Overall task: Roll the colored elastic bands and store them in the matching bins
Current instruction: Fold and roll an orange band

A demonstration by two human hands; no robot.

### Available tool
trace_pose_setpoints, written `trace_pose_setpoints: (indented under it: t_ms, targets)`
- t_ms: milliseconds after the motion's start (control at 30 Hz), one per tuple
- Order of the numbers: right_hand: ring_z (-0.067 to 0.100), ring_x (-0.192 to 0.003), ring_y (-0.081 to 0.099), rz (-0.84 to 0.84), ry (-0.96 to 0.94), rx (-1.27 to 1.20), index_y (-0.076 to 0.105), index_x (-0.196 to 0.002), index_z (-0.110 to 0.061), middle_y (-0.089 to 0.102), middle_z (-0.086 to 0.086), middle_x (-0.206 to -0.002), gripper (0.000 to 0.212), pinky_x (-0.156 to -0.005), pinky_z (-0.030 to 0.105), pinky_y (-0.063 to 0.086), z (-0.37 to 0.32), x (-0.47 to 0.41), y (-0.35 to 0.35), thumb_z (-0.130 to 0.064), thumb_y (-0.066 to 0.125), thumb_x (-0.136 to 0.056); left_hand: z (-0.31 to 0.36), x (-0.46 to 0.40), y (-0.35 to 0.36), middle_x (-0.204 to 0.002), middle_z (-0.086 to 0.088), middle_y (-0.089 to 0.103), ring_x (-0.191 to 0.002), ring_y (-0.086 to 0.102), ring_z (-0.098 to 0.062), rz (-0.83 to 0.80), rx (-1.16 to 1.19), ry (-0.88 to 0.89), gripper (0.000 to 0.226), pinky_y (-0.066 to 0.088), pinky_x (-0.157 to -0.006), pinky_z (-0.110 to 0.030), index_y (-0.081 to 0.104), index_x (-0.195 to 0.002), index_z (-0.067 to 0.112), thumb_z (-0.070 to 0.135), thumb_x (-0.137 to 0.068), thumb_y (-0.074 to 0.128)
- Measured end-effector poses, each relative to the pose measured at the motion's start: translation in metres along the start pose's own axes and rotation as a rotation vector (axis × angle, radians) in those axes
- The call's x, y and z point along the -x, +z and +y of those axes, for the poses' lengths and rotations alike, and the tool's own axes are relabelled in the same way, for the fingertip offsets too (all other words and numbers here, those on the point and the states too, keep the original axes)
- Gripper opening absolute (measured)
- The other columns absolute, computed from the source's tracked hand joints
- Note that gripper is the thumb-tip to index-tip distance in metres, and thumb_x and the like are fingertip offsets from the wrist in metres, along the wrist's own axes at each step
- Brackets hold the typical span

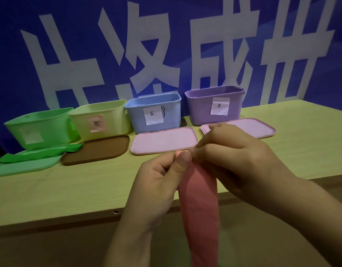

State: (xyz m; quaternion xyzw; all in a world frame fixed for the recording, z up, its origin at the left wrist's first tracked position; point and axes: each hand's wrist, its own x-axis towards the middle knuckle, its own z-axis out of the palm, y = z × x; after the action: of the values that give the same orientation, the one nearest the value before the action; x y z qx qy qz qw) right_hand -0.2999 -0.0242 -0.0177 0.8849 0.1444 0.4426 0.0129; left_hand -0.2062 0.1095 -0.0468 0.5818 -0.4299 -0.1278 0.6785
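Hanging nearest you at the lower centre of the frame, the pink band (200, 205) drops from your fingers past the front edge of the table (70, 189), its long axis near vertical. Your left hand (160, 182) pinches its top end between thumb and curled fingers; your right hand (235, 160) closes on the same end from the right, fingertips bunched on it. Both hands meet at that top end, so the free length lies straight below them, and rolling would probably have to start there and work downward. None of the bins is pink: green bin (41, 128), yellow bin (100, 120), blue bin (154, 112), purple bin (214, 105). The yellow one carries a pinkish label, possibly the match.
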Motion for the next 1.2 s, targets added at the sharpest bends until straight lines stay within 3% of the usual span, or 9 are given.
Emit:
trace_pose_setpoints:
  t_ms: [100, 200, 300, 433, 633, 767, 900, 1033, 1200]
  targets:
    - [0.017, -0.080, 0.060, -0.013, 0.050, -0.091, 0.070, -0.090, -0.009, 0.065, 0.004, -0.086, 0.021, -0.064, 0.027, 0.051, 0.003, 0.001, 0.002, -0.018, 0.052, -0.084, 0.002, 0.000, -0.001, -0.088, -0.025, 0.067, -0.080, 0.062, -0.027, 0.019, -0.013, -0.004, 0.027, 0.051, -0.074, -0.057, 0.076, -0.088, 0.031, 0.053, -0.076, 0.064]
    - [0.004, -0.089, 0.062, -0.036, 0.270, -0.459, 0.071, -0.101, -0.024, 0.068, -0.009, -0.092, 0.021, -0.074, 0.017, 0.051, 0.004, 0.001, 0.000, -0.029, 0.059, -0.085, 0.003, 0.001, -0.005, -0.082, -0.001, 0.073, -0.077, 0.065, -0.012, 0.016, -0.040, 0.025, 0.024, 0.053, -0.067, -0.029, 0.075, -0.090, 0.029, 0.046, -0.076, 0.066]
    - [-0.003, -0.093, 0.064, -0.113, 0.533, -0.771, 0.067, -0.104, -0.036, 0.070, -0.018, -0.099, 0.022, -0.079, 0.014, 0.051, 0.000, -0.001, -0.003, -0.038, 0.062, -0.083, 0.006, 0.001, -0.010, -0.082, 0.005, 0.073, -0.076, 0.066, -0.007, 0.010, -0.108, 0.069, 0.022, 0.052, -0.068, -0.021, 0.074, -0.091, 0.029, 0.042, -0.076, 0.064]
    - [-0.004, -0.090, 0.063, -0.211, 0.553, -0.676, 0.068, -0.096, -0.039, 0.070, -0.022, -0.093, 0.019, -0.080, 0.019, 0.053, -0.003, -0.006, -0.006, -0.030, 0.063, -0.081, 0.003, 0.002, -0.013, -0.081, 0.006, 0.073, -0.077, 0.067, -0.006, 0.008, -0.184, 0.054, 0.017, 0.051, -0.067, -0.016, 0.073, -0.090, 0.026, 0.031, -0.076, 0.063]
    - [0.000, -0.080, 0.063, -0.078, 0.459, -0.495, 0.073, -0.093, -0.033, 0.071, -0.018, -0.082, 0.018, -0.074, 0.019, 0.051, -0.004, -0.001, 0.003, -0.023, 0.073, -0.077, 0.003, 0.001, -0.016, -0.079, 0.008, 0.073, -0.076, 0.067, -0.004, 0.012, -0.217, 0.038, 0.014, 0.051, -0.068, -0.016, 0.072, -0.088, 0.032, 0.023, -0.076, 0.070]
    - [-0.003, -0.081, 0.062, 0.038, 0.383, -0.399, 0.073, -0.095, -0.026, 0.069, -0.016, -0.084, 0.021, -0.071, 0.013, 0.049, -0.004, 0.000, 0.006, -0.032, 0.067, -0.076, 0.007, -0.001, -0.011, -0.077, 0.008, 0.074, -0.075, 0.069, -0.004, 0.074, -0.060, 0.002, 0.020, 0.051, -0.067, -0.015, 0.076, -0.079, 0.033, 0.026, -0.062, 0.069]
    - [-0.002, -0.081, 0.060, 0.077, 0.384, -0.407, 0.073, -0.096, -0.023, 0.069, -0.014, -0.085, 0.027, -0.071, 0.009, 0.047, -0.004, -0.001, 0.008, -0.037, 0.058, -0.079, 0.007, -0.005, -0.011, -0.075, -0.003, 0.074, -0.071, 0.070, -0.014, 0.050, 0.133, -0.112, 0.031, 0.054, -0.063, -0.022, 0.077, -0.081, 0.019, 0.026, -0.052, 0.073]
    - [0.000, -0.082, 0.061, 0.097, 0.409, -0.432, 0.072, -0.097, -0.026, 0.068, -0.016, -0.085, 0.021, -0.071, 0.011, 0.048, -0.003, -0.001, 0.004, -0.032, 0.066, -0.078, 0.007, -0.009, -0.011, -0.083, -0.005, 0.075, -0.077, 0.070, -0.013, -0.001, 0.223, -0.199, 0.031, 0.055, -0.062, -0.022, 0.078, -0.082, 0.019, 0.022, -0.052, 0.072]
    - [-0.003, -0.084, 0.060, 0.111, 0.386, -0.437, 0.070, -0.098, -0.029, 0.067, -0.019, -0.086, 0.023, -0.073, 0.009, 0.047, -0.001, 0.001, 0.001, -0.037, 0.060, -0.079, 0.008, -0.010, -0.008, -0.082, -0.003, 0.075, -0.075, 0.070, -0.011, -0.037, 0.203, -0.230, 0.029, 0.055, -0.062, -0.022, 0.077, -0.084, 0.020, 0.017, -0.057, 0.068]
